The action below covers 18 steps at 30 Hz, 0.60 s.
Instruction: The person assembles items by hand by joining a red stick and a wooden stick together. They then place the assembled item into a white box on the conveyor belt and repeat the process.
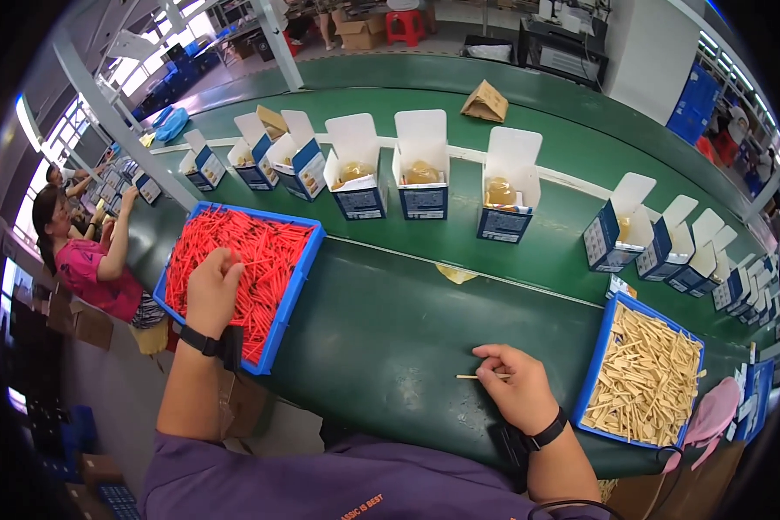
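My left hand is over a blue tray heaped with thin red plastic sticks. Its fingers are curled together against the pile, and whatever they hold is hidden. My right hand is above the green work surface, with a thin wooden stick pinched between thumb and fingers. To its right, a second blue tray contains many short, flat wooden sticks. Beyond my hands stand several open blue-and-white boxes, some showing a rounded amber item inside.
The boxes line a green conveyor belt. A folded brown carton piece lies behind them. A yellowish scrap rests at the table's far edge, and a pink cloth beside the right tray. Another person works at far left.
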{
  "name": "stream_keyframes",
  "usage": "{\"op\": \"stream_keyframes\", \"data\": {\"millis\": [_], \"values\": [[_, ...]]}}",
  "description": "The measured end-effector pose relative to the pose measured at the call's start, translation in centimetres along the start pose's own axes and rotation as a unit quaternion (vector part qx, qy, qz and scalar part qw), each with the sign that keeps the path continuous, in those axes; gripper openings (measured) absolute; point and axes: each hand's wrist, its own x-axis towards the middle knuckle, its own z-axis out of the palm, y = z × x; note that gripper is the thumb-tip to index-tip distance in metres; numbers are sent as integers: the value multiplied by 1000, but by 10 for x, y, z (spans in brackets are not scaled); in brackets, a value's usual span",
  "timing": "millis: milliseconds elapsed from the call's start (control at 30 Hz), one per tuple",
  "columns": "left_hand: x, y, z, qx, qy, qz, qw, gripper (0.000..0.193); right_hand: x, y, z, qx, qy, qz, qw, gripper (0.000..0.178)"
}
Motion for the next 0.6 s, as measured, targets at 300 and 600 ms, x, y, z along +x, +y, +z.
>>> {"op": "stream_keyframes", "data": {"millis": [300,600], "values": [[-67,148,50,-439,-351,21,827,13,-6,2,5,111,-37,46,992,38],[-114,225,142,-539,-581,-16,609,19,-2,13,-15,155,78,31,984,36]]}}
